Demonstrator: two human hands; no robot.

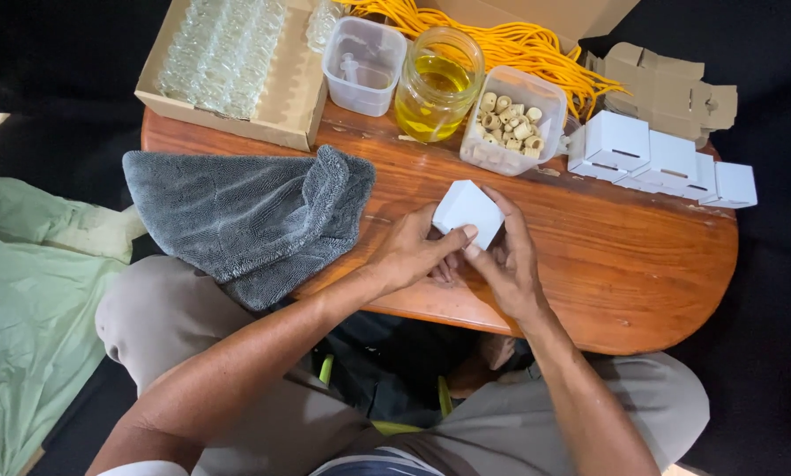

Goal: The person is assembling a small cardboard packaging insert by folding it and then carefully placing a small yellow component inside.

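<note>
Your left hand (410, 254) and right hand (508, 261) both grasp one small white carton box (467, 211), thumbs pressed on its near face, holding it just above the wooden table (624, 264). Left of the box lies a grey microfibre cloth (245, 211). Beyond the box stand a jar of yellow oil (438, 84) and a clear tub of beige cylindrical beads (512, 122); right of the box sits a row of folded white boxes (660, 160).

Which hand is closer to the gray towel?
The left hand. It holds the small white box just to the right of the gray towel, while the right hand grips the box's far side, farther from the towel.
</note>
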